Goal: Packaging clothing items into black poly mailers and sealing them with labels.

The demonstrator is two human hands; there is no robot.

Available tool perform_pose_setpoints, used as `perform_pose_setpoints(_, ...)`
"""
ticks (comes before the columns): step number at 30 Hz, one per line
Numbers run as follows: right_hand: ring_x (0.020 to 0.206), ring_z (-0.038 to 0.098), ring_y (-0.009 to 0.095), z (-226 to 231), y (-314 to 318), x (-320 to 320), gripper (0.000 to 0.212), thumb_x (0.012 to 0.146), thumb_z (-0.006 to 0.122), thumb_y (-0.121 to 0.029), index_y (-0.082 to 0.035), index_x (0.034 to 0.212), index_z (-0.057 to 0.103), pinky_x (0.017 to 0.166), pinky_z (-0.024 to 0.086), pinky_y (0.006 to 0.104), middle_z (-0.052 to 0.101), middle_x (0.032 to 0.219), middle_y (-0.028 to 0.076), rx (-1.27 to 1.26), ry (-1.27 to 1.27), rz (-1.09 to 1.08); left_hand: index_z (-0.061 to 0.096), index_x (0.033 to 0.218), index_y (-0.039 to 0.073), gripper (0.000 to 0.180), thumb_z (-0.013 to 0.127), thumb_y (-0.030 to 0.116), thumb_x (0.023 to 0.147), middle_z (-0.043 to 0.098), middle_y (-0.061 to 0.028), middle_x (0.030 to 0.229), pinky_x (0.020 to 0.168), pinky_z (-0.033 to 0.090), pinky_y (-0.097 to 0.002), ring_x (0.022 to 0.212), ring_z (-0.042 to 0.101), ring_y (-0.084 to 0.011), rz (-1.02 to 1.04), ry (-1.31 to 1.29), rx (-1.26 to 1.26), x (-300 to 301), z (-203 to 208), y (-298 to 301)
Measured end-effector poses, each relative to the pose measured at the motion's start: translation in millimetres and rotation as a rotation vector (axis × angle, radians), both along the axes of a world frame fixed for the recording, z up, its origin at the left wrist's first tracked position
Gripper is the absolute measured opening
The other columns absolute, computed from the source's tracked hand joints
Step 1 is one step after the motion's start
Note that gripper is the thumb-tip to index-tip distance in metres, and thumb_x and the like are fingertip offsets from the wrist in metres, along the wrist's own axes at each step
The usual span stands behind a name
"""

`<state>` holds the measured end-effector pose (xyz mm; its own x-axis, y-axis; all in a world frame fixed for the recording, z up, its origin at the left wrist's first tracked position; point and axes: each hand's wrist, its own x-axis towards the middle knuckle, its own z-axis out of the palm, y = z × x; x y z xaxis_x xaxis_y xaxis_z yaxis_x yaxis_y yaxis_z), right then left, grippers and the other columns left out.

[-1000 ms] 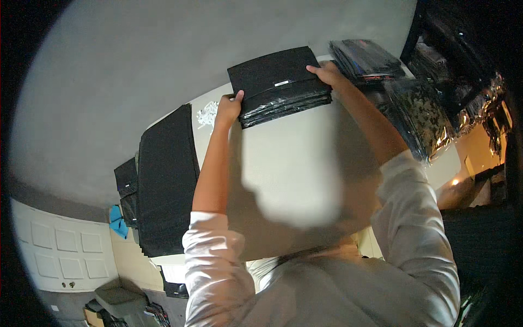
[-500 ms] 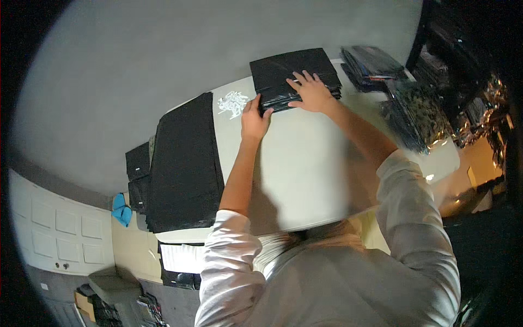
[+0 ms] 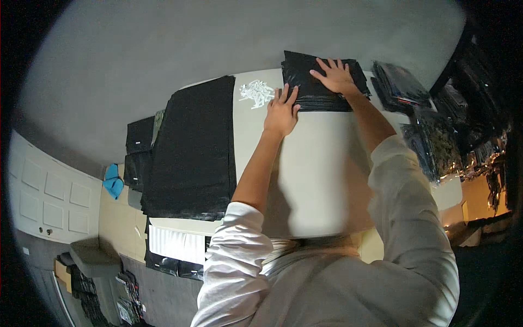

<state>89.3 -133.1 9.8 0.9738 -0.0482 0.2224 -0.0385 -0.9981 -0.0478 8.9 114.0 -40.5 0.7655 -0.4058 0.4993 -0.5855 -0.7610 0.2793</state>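
1. Stack of black glossy packets, head view: lies at the far side of the white table, in uneven layers. Reaches to or past the far edge; cannot tell which. Could slide off there if pushed away too hard.
2. Right hand, same view: opened wide with splayed fingers, resting on top of the stack, gripping nothing. Could skid the upper layers sideways if pressing unevenly, given the slick-looking wrap.
3. Left hand, same view: loosely open, with extended fingers at the stack's near-left corner and a thumb by the near edge, grasping nothing. Could knock lower packets out of line if shoving rightward.
4. Small white strip-like pieces, same view: lie heaped loose just left of the left fingertips. Could scatter, or get trapped under packets, through a leftward sweep or slide.
5. Clear-wrapped dark packets, same view: lie just right of the stack. Could be bumped and disordered by any overshoot rightward.
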Motion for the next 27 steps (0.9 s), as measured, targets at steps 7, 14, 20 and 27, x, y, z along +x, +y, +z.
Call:
perform_pose_setpoints(7,0.152,0.014,0.046,19,2,4,0.091,0.089,0.03,-0.085,-0.029,0.16,0.028,0.121,0.007,0.0654,0.021,0.166,0.018,0.029,0.079,-0.004,0.043,0.153,0.014,0.054,0.051,0.031,0.102,0.037,-0.0189,0.159,0.113,0.034,-0.0557,0.143,0.038,-0.0425,-0.009,0.019,0.003,3,3,2)
perform_pose_setpoints(14,0.151,0.019,0.047,33,-10,-4,0.076,0.1,0.031,-0.068,-0.017,0.155,0.041,0.121,0.014,0.0643,0.028,0.163,0.021,0.047,-0.058,0.032,0.048,0.144,-0.005,0.053,0.049,0.026,0.1,0.041,-0.0259,0.154,0.117,0.027,-0.0597,0.144,0.032,-0.0482,-0.23,-0.129,-0.353,21,69,-48)
perform_pose_setpoints(20,0.152,0.021,0.043,4,6,-10,0.064,0.094,0.051,-0.045,-0.02,0.153,0.043,0.12,0.01,0.0667,0.033,0.161,0.018,0.075,-0.074,0.012,0.042,0.152,0.008,0.063,0.035,0.049,0.104,0.036,-0.0184,0.159,0.121,0.023,-0.0541,0.151,0.026,-0.0391,0.14,0.228,0.195,104,79,-108)
perform_pose_setpoints(27,0.151,0.019,0.045,-4,-20,4,0.083,0.086,0.052,-0.069,-0.022,0.154,0.043,0.121,0.006,0.0645,0.03,0.162,0.019,-0.049,-0.218,-0.115,0.03,0.159,0.031,0.081,0.035,0.075,0.091,0.02,-0.0082,0.168,0.118,0.007,-0.0702,0.155,0.012,-0.0384,0.231,0.402,0.093,109,58,-111)
